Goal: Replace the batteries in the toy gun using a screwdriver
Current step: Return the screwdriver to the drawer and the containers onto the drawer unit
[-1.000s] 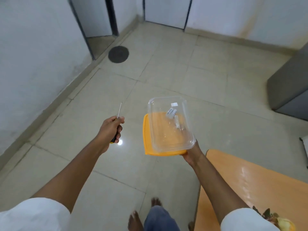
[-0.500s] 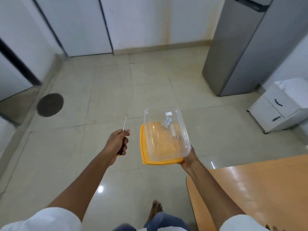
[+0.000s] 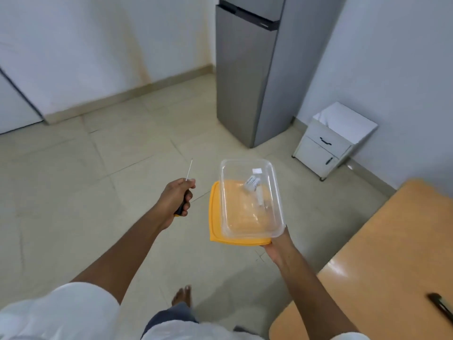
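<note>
Screwdriver (image 3: 187, 182) is in the left hand (image 3: 175, 200), fist wrapped round its dark handle, thin shaft pointing up and away. Right hand (image 3: 277, 246) grips from below a clear plastic container (image 3: 250, 200) stacked on an orange lid (image 3: 215, 217), both held over the tiled floor (image 3: 98, 182). Inside the container lie batteries (image 3: 252, 185), w/ a small white piece near them. Toy gun is not visible. Orange table (image 3: 380, 253) is at right, dark object (image 3: 441, 306) on its edge, blurred.
</note>
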